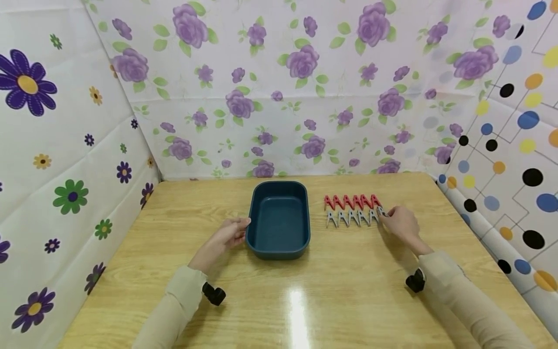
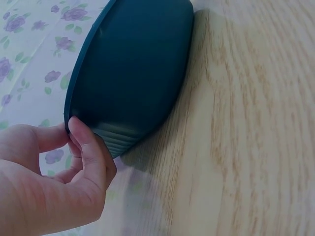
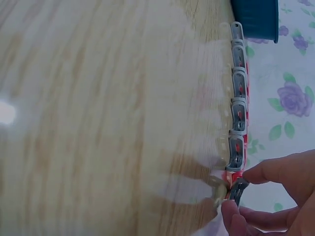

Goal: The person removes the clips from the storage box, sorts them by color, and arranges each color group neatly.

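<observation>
A dark teal plastic bin (image 1: 279, 253) stands upright on the wooden table. My left hand (image 1: 224, 237) pinches its left rim between thumb and fingers, as the left wrist view also shows. To the right of the bin lie two rows of clothespins: red clothespins (image 1: 347, 201) behind, grey clothespins (image 1: 342, 218) in front. My right hand (image 1: 402, 224) is at the right end of the grey row. Its thumb and fingers pinch the last grey clothespin (image 3: 238, 191), which sits slightly turned from the others. Parts of that clothespin are hidden by the fingers.
Floral cloth (image 1: 279, 121) hangs behind the table (image 1: 340, 291). A flower-print cloth (image 1: 87, 160) borders the left, a dotted cloth (image 1: 501, 160) the right. Each wrist wears a small black camera (image 1: 213, 293). A bright reflection lies on the front of the table.
</observation>
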A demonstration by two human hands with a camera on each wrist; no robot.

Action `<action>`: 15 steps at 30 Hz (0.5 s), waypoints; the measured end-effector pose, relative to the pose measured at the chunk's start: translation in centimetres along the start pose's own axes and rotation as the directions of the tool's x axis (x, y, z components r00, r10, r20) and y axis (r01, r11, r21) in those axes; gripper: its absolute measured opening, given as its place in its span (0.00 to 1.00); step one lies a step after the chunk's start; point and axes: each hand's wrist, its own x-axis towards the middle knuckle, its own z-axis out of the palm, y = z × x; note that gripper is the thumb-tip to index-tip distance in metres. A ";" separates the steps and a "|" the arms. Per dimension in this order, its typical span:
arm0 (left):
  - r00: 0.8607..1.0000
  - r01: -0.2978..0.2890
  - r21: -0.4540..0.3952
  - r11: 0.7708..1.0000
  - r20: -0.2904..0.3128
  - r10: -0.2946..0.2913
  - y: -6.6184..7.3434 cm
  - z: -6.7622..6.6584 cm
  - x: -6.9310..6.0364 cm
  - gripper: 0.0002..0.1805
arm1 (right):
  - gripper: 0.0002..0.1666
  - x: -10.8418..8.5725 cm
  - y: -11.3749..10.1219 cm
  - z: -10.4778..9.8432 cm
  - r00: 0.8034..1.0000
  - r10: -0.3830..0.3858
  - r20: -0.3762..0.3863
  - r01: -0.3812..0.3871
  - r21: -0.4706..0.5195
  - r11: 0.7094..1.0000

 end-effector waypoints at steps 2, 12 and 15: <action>1.000 0.000 -0.004 1.000 -0.012 0.000 0.1 0.0 0.1 0.21 | 0.21 0.0 -0.1 -0.1 1.000 -0.011 0.003 0.011 0.000 1.000; 1.000 0.001 -0.004 1.000 -0.026 -0.001 0.1 0.2 -0.1 0.22 | 0.19 -0.2 0.0 -0.4 0.999 -0.037 0.021 0.037 -0.017 0.999; 1.000 -0.003 -0.002 1.000 -0.020 0.003 0.2 0.2 -0.2 0.22 | 0.20 -0.3 -0.1 -0.7 0.999 -0.041 0.030 0.042 -0.020 0.999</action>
